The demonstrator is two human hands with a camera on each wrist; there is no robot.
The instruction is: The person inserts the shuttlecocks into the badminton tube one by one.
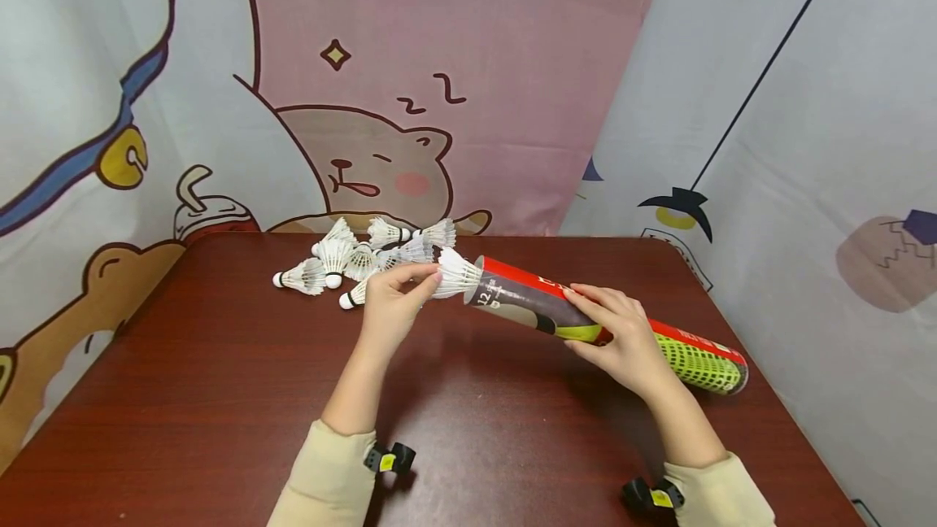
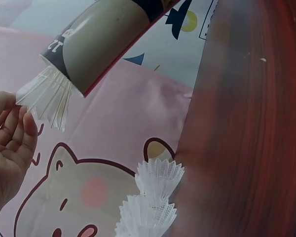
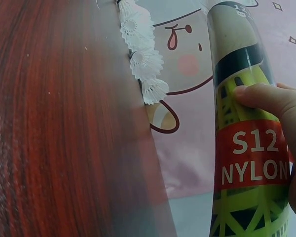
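A white shuttlecock [image 1: 458, 273] is partly inside the open left end of a long printed shuttlecock tube [image 1: 538, 299]; its cork is hidden in there and its feathered skirt sticks out. My left hand [image 1: 395, 299] pinches the skirt's edge between thumb and fingers, as the left wrist view also shows at the shuttlecock [image 2: 48, 98]. Tilted, with its left end higher, the tube is gripped round its middle by my right hand [image 1: 622, 336]. In the right wrist view the tube [image 3: 249, 153] reads "S12 NYLON", and the right thumb [image 3: 261, 96] lies along it.
Several loose shuttlecocks [image 1: 359, 259] lie in a heap toward the back left of the dark red-brown table [image 1: 468, 429]. Behind the table's far edge hangs a pink cartoon-printed cloth [image 1: 512, 104]. Pale cloth [image 1: 820, 185] hangs on the right side.
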